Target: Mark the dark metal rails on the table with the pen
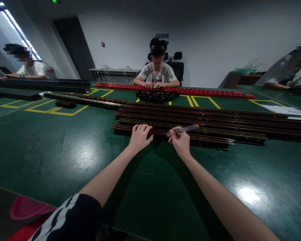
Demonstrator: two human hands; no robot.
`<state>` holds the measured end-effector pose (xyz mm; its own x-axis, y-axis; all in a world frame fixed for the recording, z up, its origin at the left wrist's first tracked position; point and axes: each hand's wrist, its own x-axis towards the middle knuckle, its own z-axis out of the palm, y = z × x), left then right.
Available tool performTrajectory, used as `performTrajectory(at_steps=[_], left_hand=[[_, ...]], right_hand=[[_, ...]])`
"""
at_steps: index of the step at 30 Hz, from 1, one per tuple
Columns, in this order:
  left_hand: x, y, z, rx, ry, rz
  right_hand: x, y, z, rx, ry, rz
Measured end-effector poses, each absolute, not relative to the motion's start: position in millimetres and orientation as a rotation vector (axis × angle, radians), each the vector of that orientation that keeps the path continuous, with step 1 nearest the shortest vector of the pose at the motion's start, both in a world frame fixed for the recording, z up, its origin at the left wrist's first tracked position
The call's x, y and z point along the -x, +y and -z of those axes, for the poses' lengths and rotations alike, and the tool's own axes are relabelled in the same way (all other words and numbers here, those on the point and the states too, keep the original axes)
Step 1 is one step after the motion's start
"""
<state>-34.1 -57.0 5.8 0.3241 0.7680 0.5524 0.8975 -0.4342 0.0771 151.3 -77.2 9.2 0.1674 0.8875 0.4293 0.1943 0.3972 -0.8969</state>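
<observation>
At the near left, below the desk edge, sits a pink, basket-like plastic piece [27, 208] with a mesh texture; its contents cannot be told. At the far right, a shallow green tray [245, 71] holds something unclear. The glossy green desk [90, 144] carries long, straight, dark strips [215, 122] with thin reddish and brassy edges, lying side by side. On their near edge rests the left hand [141, 137], its grip loosely spread. Just right of it, the right hand [180, 142] has its grip pinching a slim screwdriver-like tool [190, 128] with a translucent handle, tip pointing left over the strips. Farther off lie a dark, jumbled heap [155, 96] and a red slotted rail [215, 92].
</observation>
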Motion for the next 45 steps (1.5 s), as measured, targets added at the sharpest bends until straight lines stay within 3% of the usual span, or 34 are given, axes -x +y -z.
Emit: performTrajectory(at_steps=[45], left_hand=[[33.3,-57.8,-4.6,2.300,-1.510,0.744]], right_hand=[[-150.6,-76.8,-9.8,1.075,-1.435,-0.694]])
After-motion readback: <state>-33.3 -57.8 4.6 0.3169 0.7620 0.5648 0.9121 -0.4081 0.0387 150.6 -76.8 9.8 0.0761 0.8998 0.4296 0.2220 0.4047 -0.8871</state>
